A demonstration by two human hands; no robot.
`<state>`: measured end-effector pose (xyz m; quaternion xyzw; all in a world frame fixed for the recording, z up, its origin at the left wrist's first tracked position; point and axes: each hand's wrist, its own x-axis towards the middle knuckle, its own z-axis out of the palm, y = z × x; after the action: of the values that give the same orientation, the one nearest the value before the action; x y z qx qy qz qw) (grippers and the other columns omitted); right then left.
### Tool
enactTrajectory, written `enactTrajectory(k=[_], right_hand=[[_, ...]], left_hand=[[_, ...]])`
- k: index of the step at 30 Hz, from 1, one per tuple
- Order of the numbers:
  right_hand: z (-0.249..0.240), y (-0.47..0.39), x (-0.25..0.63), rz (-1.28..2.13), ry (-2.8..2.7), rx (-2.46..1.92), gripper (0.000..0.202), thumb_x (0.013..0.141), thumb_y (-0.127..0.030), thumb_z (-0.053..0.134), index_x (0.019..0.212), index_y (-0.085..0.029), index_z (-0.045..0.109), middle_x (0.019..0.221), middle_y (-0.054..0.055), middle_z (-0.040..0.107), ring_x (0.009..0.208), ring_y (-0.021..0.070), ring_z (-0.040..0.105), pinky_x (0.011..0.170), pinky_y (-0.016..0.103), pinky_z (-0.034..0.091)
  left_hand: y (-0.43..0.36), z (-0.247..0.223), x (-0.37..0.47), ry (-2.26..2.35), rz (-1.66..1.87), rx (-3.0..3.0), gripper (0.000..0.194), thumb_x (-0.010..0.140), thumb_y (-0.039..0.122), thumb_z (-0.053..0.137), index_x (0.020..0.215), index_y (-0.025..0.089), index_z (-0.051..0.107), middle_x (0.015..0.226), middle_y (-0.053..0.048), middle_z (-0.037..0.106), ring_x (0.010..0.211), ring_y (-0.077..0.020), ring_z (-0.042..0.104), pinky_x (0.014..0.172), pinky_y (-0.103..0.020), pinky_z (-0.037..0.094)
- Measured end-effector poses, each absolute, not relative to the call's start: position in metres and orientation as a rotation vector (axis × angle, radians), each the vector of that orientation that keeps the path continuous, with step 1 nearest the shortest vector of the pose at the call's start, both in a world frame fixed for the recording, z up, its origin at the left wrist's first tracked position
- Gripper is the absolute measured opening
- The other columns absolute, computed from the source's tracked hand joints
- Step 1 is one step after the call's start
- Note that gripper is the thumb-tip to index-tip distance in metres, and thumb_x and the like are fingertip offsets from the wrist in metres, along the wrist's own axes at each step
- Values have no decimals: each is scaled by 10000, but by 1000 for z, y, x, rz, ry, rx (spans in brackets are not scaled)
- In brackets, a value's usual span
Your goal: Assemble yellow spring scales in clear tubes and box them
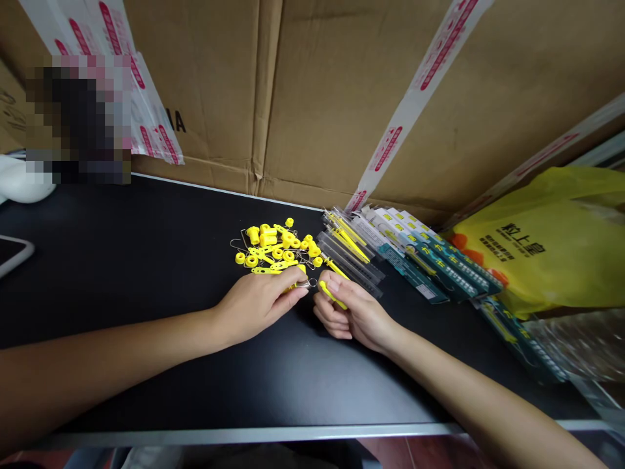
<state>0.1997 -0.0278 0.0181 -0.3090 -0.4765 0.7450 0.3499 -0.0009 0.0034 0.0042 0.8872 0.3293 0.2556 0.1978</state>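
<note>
My left hand (261,298) pinches a small yellow part with a metal wire end (313,283) sticking out to the right. Close beside it, my right hand (349,309) grips a slim yellow plastic piece (333,296) between thumb and curled fingers. A small gap separates the wire from the right hand's piece. Just beyond my left hand lies a loose pile of yellow plastic parts (268,241), with rings, caps, flat strips and bent wires mixed together. My left fingers hide part of what they hold.
Clear sleeves with yellow sticks (349,238) lie behind my right hand. Stacked green-and-white packages (434,260) and a yellow plastic bag (547,241) stand to the right. Large cardboard boxes (332,98) line the back of the black table (146,260). A phone-like white-edged object (14,254) lies left.
</note>
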Motion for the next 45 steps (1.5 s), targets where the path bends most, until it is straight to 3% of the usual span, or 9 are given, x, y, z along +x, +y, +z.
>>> enactTrajectory(k=[7,22,33,45], right_hand=[[17,-28,199,1963,-1222,-841,258,988,-355,363,771,-222,328,503,-95,333,419,62,191,350,145,152],[19,-27,202,2031,-1256,-937,265,979,-381,401,779,-223,329,532,-101,214,453,62,135,367,133,95],[15,-29,202,1970,-1321,-966,249,965,-394,432,816,-196,450,512,-109,213,434,50,128,353,128,115],[15,-30,202,1940,-1346,-1018,281,938,-457,456,816,-205,437,524,-110,263,432,42,128,359,125,130]], left_hand=[[4,4,-1,911,722,2468,232,983,353,363,997,190,528,869,-7,676,733,-151,667,627,-231,416],[5,3,-2,911,799,2522,214,983,317,375,1020,187,541,846,3,681,711,-149,674,602,-234,425],[5,6,0,984,607,2585,202,970,292,364,1072,207,517,1022,-20,692,847,-193,689,654,-276,463],[7,1,-3,924,743,2614,220,972,355,377,1019,223,547,880,22,699,725,-138,667,587,-227,406]])
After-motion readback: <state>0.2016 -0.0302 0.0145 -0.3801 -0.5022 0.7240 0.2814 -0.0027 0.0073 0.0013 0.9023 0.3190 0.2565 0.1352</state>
